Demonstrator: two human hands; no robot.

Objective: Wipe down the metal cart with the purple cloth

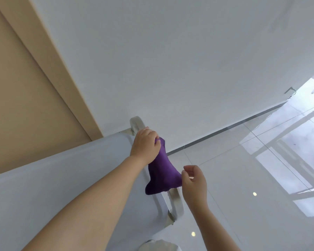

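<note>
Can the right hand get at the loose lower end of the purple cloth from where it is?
Probably yes. The right hand sits right beside the hanging end of the purple cloth, with nothing between them. The left hand only grips the top.

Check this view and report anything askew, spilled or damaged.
Nothing stands out. The left hand holds the purple cloth bunched over the metal cart handle; the right hand hovers beside its hanging end. No spill or damage shows on the glossy floor.
</note>
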